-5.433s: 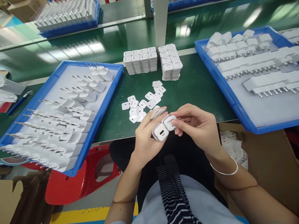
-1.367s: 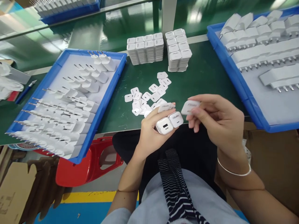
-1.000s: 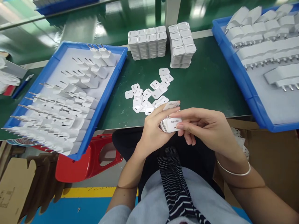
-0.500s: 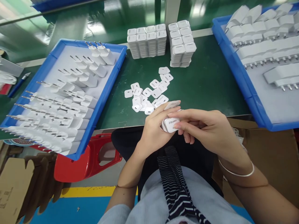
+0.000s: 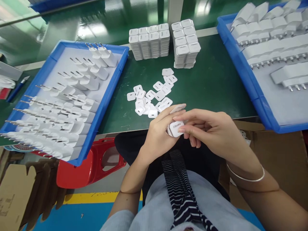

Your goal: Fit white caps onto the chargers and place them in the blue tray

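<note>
The head view shows the left hand (image 5: 156, 138) holding a white charger (image 5: 175, 128) while the right hand (image 5: 211, 131) fingers press a cover on; next, push it flat.

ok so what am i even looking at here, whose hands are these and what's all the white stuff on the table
The picture comes from a camera worn on a person's head, looking down at their own two bare hands above their lap. The left hand grips a small white charger block printed "Fibaks" and pinches a thin white cover between its fingertips. The right hand touches the block's face. On the green table lie loose white covers, with neat stacks of covers behind them. A blue tray on the left and another blue tray on the right hold rows of white chargers with metal prongs.
</note>
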A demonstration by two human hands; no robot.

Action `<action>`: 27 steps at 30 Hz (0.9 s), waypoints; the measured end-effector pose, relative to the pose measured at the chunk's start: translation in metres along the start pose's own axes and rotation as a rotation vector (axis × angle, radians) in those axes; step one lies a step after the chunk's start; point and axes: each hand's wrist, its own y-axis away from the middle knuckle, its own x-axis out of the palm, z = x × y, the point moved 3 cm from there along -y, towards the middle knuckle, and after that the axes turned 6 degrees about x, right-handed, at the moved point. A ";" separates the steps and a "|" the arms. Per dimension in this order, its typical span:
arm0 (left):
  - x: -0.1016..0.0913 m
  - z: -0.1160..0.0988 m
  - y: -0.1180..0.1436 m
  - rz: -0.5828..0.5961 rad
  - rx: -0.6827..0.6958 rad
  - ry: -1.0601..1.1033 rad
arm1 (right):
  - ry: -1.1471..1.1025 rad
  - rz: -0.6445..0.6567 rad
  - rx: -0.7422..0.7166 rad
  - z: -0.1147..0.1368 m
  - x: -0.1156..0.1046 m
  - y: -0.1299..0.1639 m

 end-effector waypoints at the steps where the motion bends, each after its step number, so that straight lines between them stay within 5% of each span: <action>1: 0.000 0.000 0.000 0.003 0.003 0.001 | -0.010 0.000 0.015 0.001 0.000 0.000; 8: 0.000 0.001 0.000 -0.003 0.014 -0.015 | -0.151 0.030 0.184 0.001 0.002 -0.004; 15: 0.001 0.002 0.002 -0.021 0.025 -0.010 | -0.101 0.059 0.193 0.000 0.002 -0.008; 20: -0.001 0.007 0.001 -0.072 -0.047 0.099 | 0.080 -0.130 0.057 -0.006 0.003 -0.010; 27: -0.005 0.009 -0.003 -0.028 -0.118 0.251 | -0.022 -0.384 -0.122 -0.006 -0.006 -0.013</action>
